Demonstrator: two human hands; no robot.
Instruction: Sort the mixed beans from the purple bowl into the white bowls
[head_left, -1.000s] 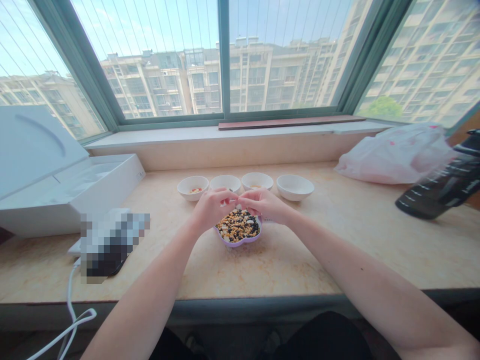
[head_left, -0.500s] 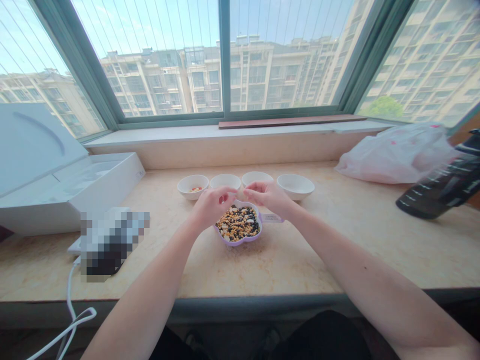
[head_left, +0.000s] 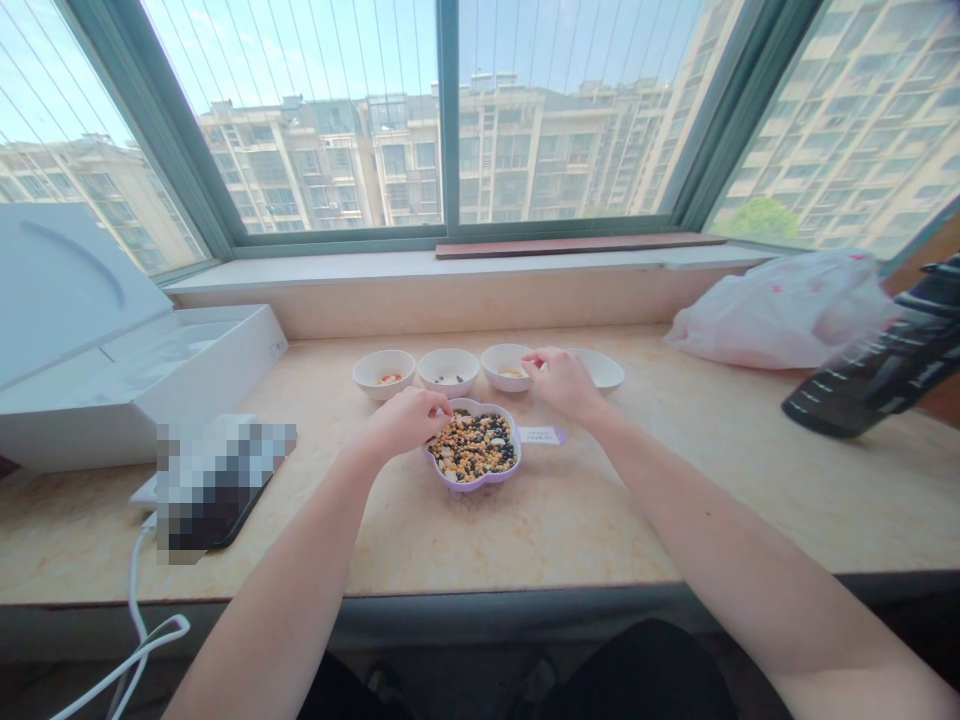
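A purple flower-shaped bowl with a labelled tab holds mixed black and yellow beans with some pale larger pieces. My left hand is at its left rim, fingertips pinched together over the beans; what they hold is hidden. At the right rim of a white bowl with a few yellowish bits in it, my right hand has its fingers closed, and anything in them is too small to name. Left of that, one white bowl contains a few dark beans and the leftmost bowl some reddish and pale pieces.
Behind my right hand is another white bowl, partly covered. An open white box and a phone with a white cable lie to the left. To the right are a plastic bag and a tilted dark bottle.
My hands have moved apart from above the purple bowl. The left went down and left to its rim; the right went right, to the third bowl. Dark beans and yellowish bits now show in the middle bowls.
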